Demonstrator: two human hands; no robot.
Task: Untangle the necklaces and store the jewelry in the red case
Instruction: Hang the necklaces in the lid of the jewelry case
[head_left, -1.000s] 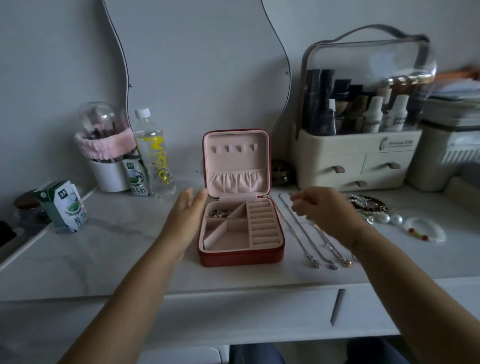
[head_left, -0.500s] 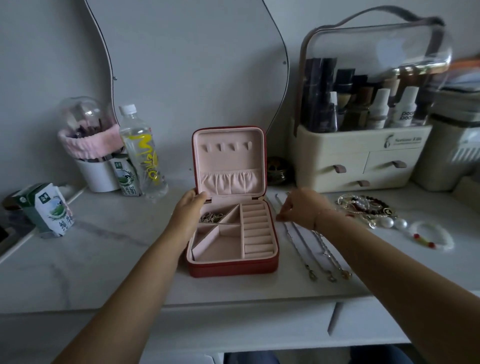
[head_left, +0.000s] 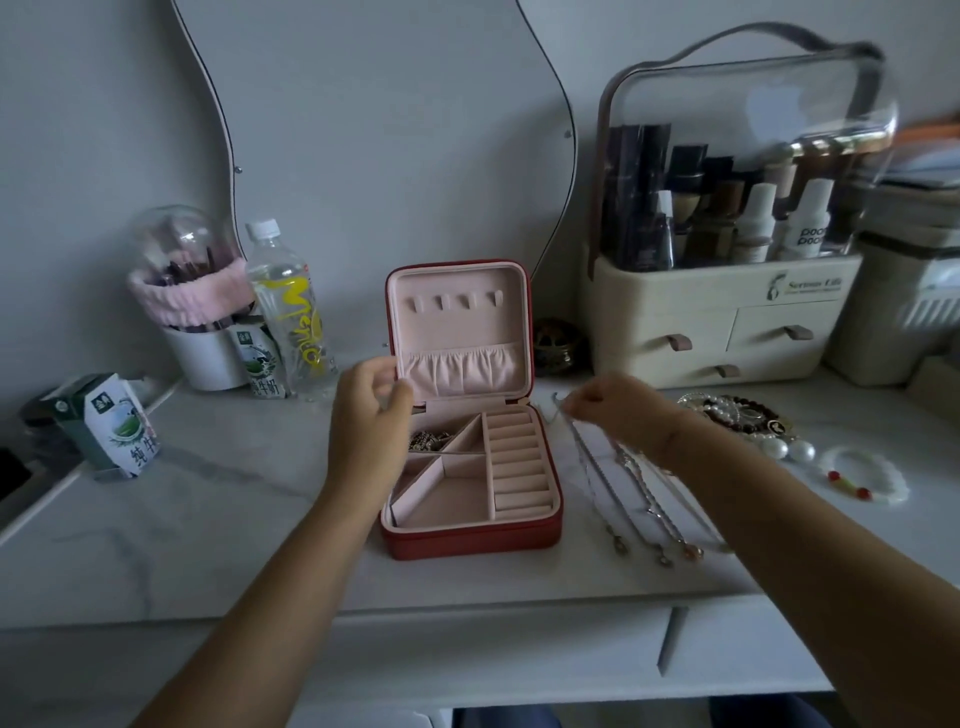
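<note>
Nearest the front edge of the tabletop (head_left: 208, 545) lie the pendant ends of the necklaces (head_left: 639, 499), which are stretched out side by side, running away toward the back edge. Just left of them, the red case (head_left: 467, 540) sits open around the middle of the tabletop, its lid upright. A small heap of jewelry (head_left: 428, 440) fills its far-left compartment.

The left hand (head_left: 371, 415) has its grip curled on the lid's lower left edge, thumb in front. The right hand (head_left: 618, 410) has its grip pinched on the far end of one chain, lifting it off the tabletop.

Right of that hand lie a pile of bracelets (head_left: 737, 413) and a white bead bracelet (head_left: 865, 475). A milk carton (head_left: 111, 423) stands near the left edge. Along the back edge stand a water bottle (head_left: 288, 312) and a cosmetics organizer (head_left: 727, 322).
</note>
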